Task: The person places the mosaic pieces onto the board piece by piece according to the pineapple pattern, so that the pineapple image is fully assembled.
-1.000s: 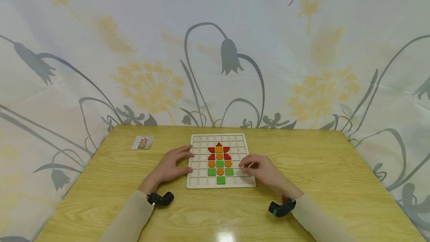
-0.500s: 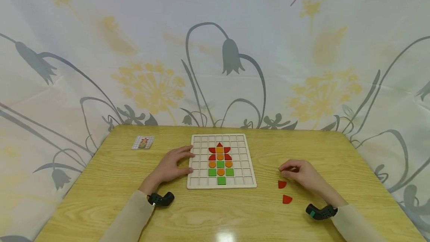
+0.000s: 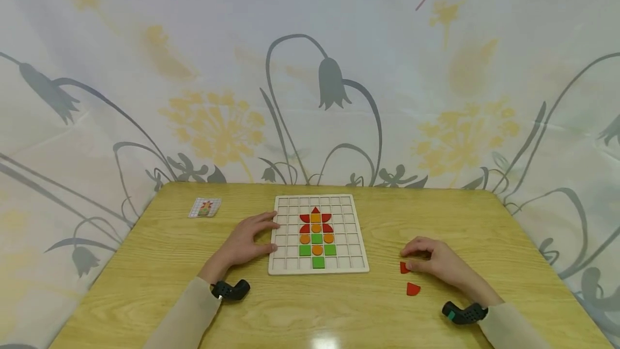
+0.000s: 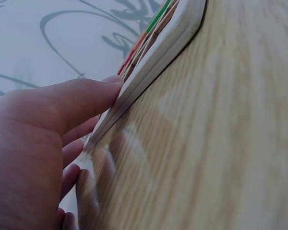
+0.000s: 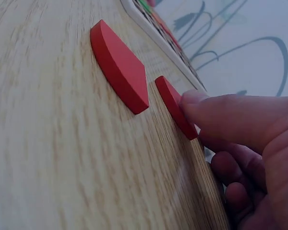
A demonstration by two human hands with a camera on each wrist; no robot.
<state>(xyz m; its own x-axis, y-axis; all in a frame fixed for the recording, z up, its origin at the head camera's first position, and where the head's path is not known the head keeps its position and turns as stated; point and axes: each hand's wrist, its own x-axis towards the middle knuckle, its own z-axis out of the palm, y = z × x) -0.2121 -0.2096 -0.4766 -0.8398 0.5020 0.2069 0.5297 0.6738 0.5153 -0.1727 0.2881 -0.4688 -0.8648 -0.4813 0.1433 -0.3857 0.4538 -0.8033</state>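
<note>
A white grid board (image 3: 360, 268) lies mid-table, with red, orange and green pieces forming a figure in its cells. At its left side my left hand (image 3: 247, 241) rests with relaxed fingers, the thumb (image 4: 93, 96) touching the rim. Right of the board, my right hand (image 3: 436, 263) is at a red quarter-circle piece (image 3: 404, 267). The right thumb (image 5: 221, 112) presses on that piece and the index finger lies on its far side, mostly hidden. A second red quarter-circle piece (image 3: 413, 288) lies closer to me, a little apart from the hand.
A small picture card (image 3: 205, 207) showing a similar coloured figure lies at the back left of the wooden table (image 3: 300, 311). Behind the table's far edge hangs a flower-patterned cloth (image 3: 300, 96).
My right hand has left the board, moving right and toward me, and its thumb is now on the farther red quarter-circle piece. The left hand stays at the board's edge.
</note>
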